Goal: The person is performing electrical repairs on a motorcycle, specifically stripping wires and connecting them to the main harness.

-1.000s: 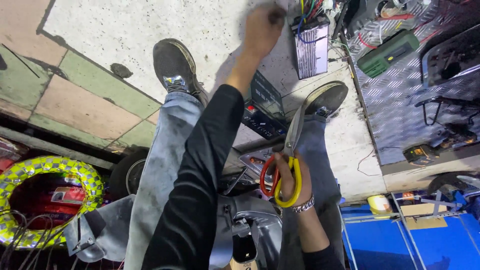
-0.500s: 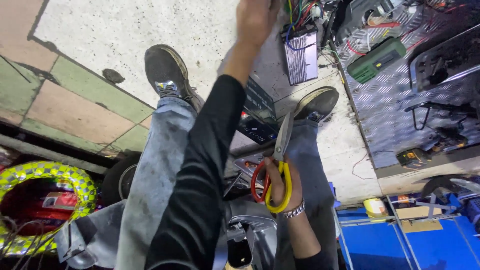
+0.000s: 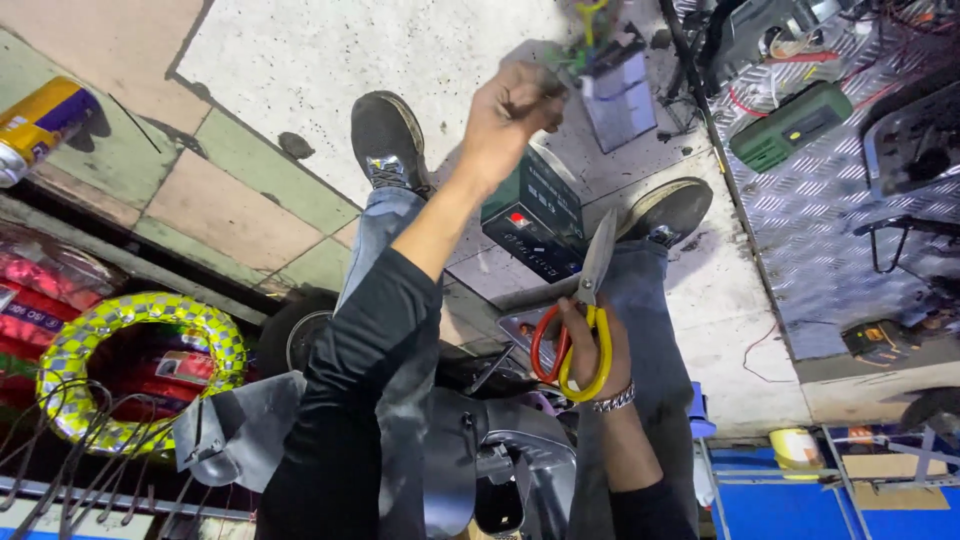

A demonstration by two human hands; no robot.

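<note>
My left hand (image 3: 512, 108) is stretched forward over my knees on a black-sleeved arm. Its fingers are pinched shut on thin wires (image 3: 585, 25) that lead off a grey module (image 3: 617, 88) lying on the floor; motion blur hides the exact grip. My right hand (image 3: 592, 352), with a metal bracelet on the wrist, holds scissors (image 3: 585, 305) by their red and yellow handles. The blades point up and away from me. A dark green battery box (image 3: 535, 215) sits between my two shoes, just beyond the scissor tips.
My shoes (image 3: 385, 140) (image 3: 668, 210) rest on the concrete floor. A green device (image 3: 790, 125) lies on checker plate at the right. A tyre in yellow-green checked wrap (image 3: 130, 365) is at the left, a spray can (image 3: 38, 120) at the far left, and blue crates (image 3: 800, 500) at the bottom right.
My left hand has drawn back from the top of the view towards me, away from the grey module. The scissors stay in my right hand, almost still.
</note>
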